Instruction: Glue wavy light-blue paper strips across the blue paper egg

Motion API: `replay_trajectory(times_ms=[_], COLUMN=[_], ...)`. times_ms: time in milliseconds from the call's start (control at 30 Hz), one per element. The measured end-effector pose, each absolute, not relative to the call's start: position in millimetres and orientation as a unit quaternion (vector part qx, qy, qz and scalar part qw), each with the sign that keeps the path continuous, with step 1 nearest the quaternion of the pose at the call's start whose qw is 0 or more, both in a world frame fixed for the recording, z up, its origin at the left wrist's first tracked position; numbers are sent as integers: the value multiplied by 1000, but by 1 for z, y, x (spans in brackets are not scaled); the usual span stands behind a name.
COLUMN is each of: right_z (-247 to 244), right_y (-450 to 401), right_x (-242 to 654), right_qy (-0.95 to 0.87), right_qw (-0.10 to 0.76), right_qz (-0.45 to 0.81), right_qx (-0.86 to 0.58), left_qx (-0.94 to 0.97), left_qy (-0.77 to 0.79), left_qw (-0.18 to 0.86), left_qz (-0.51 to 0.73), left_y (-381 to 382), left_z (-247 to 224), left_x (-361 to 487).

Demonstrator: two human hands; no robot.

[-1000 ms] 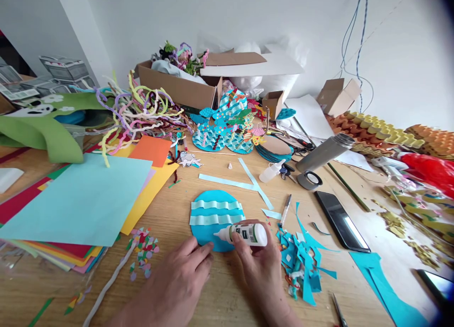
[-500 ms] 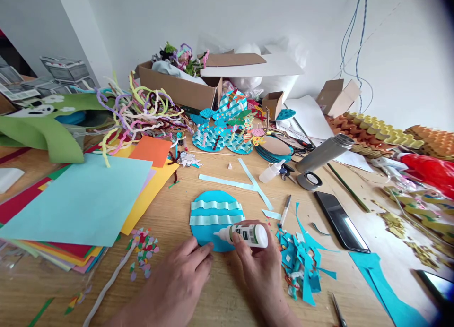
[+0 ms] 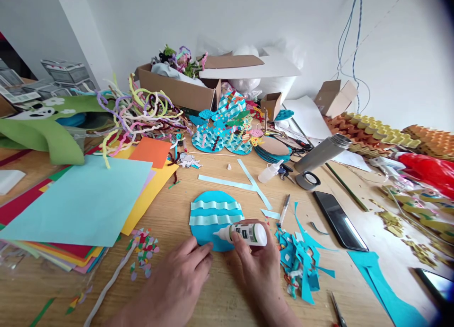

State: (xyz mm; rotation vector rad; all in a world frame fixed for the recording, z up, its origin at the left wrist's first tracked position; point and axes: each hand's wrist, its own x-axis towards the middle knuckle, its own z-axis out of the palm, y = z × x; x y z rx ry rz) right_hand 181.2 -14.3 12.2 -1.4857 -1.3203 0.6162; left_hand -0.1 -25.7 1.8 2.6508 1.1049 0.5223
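Right hand [image 3: 260, 265] is wrapped round bottle [image 3: 253, 233], left hand [image 3: 180, 270] laid flat against disc [image 3: 204, 232]; two strips [image 3: 214, 220] are attached, six o'clock left bare.

Wooden table [image 3: 170, 209], light-blue paper strips [image 3: 227, 181], black phone [image 3: 340, 220], blue scraps [image 3: 301, 261]

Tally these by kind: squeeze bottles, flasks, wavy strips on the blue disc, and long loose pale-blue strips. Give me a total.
Labelled squeeze bottle plus translucent squeeze bottle: 2
Flask: 1
Wavy strips on blue disc: 2
Long loose strips: 2
Total: 7
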Motion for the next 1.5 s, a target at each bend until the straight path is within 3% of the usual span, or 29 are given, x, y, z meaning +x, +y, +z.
replay_trajectory(times_ms=[333,500,767,1033,1500], right_z=[5,5,14,8,7], right_y=[-5,-3,-3,-3,-3], right_x=[200,221,236,230,230], right_qy=[-365,-307,-369,-442,-504], right_qw=[619,658,599,540,522], right_qz=[397,368,238,186,120], right_qx=[-571,-581,-669,-691,-678], left_qx=[909,913,925,934,935], left_qy=[359,336,306,286,289], left_qw=[68,30,-28,-80,-56], left_qz=[203,228,221,198,198], left_y=[-24,-20,-18,-16,-16], left_z=[6,11,8,4,1], left_x=[-1,-1,-4,-6,-8])
